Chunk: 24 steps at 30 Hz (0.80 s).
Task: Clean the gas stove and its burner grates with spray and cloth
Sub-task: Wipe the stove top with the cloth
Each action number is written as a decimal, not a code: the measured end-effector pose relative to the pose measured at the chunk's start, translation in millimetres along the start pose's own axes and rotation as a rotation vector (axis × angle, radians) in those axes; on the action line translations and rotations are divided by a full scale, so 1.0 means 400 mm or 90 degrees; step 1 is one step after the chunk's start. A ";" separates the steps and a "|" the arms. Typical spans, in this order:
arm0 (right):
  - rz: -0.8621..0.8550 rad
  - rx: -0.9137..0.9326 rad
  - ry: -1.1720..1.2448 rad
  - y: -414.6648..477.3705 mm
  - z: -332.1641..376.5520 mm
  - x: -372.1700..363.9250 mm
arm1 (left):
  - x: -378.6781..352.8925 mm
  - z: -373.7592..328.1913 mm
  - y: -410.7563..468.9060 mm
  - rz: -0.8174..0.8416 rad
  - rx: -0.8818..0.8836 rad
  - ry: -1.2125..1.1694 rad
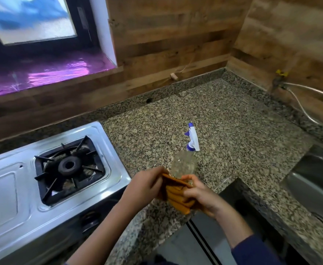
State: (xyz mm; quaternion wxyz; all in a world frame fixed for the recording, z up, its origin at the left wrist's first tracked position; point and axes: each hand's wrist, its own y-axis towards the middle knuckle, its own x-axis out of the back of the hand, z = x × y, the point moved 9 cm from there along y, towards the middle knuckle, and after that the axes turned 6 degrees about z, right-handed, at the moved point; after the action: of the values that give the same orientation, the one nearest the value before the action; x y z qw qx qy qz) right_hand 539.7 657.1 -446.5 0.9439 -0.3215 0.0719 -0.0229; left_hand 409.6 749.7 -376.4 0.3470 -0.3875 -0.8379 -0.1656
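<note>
Stove (13, 190): stainless unit at the left of the counter (227, 119). One grate (98, 158) is seated over the burner (69, 165); dark soil shows in the well beneath it. No spray film or wipe marks can be made out on the steel.

Bottle (183, 164): stands on the counter just right of the stove, trigger head pointing away from the person. No hand touches it.

Cloth (177, 199): orange, bunched, held over the front edge of the counter, in front of the bottle.

Hand state: the left hand (147, 186) pinches the cloth's upper edge. The right hand (200, 197) grips the lower bunch with curled fingers.

Step in hand (judged): preparation. The cloth is being readied; cleaning of the stove appears not yet begun.

Next move (judged):
1. Pass the cloth to one hand.
2. Free the other hand and take the bottle by its neck, finger on the trigger.
3. Turn the nozzle left toward the grate before spraying.
</note>
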 end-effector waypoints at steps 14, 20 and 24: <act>-0.158 0.304 0.039 -0.051 0.140 0.066 | 0.096 0.063 -0.015 0.071 0.104 -0.497; -0.191 0.285 0.031 -0.056 0.188 0.037 | -0.020 0.135 -0.075 -0.028 0.360 -0.909; -0.356 0.305 -0.170 -0.074 0.221 0.032 | -0.031 0.157 -0.092 -0.154 0.341 -0.797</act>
State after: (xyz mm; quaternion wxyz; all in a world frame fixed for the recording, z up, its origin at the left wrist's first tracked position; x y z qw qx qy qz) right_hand 565.8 685.8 -360.6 0.9506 -0.0992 -0.1493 -0.2535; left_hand 358.7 753.6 -429.9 -0.1389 -0.2150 -0.9298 0.2646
